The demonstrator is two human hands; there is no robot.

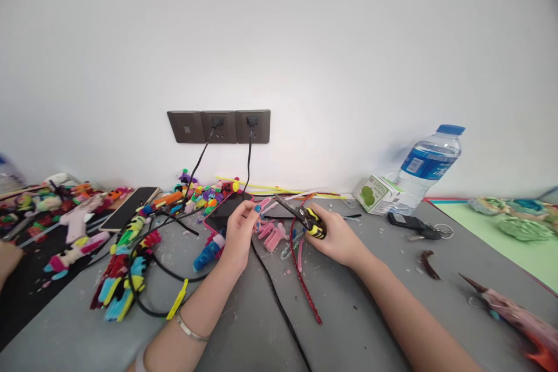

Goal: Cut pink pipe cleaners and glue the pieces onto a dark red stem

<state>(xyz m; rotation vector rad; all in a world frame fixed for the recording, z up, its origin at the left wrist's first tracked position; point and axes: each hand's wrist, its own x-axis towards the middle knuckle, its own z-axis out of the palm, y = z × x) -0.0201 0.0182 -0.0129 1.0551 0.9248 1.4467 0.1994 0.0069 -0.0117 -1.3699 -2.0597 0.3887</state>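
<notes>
My left hand (239, 231) is closed in a pinch on a small pink and blue pipe-cleaner piece (261, 206) over the grey table (357, 314). My right hand (336, 238) grips black and yellow pliers (305, 216), whose jaws point left toward that piece. Between my hands lie small pink pipe-cleaner figures (272, 235). A red glittery pipe cleaner (304, 279) runs along the table below them. A dark phone (224, 212) lies just behind my left hand.
Black cables (279, 302) run from wall sockets (219, 126) across the table. Colourful pipe-cleaner figures (122, 279) pile up at left. A water bottle (425, 168), a small carton (375, 193), a key fob (412, 224), a glue gun (518, 319) and a green mat (501, 232) sit at right.
</notes>
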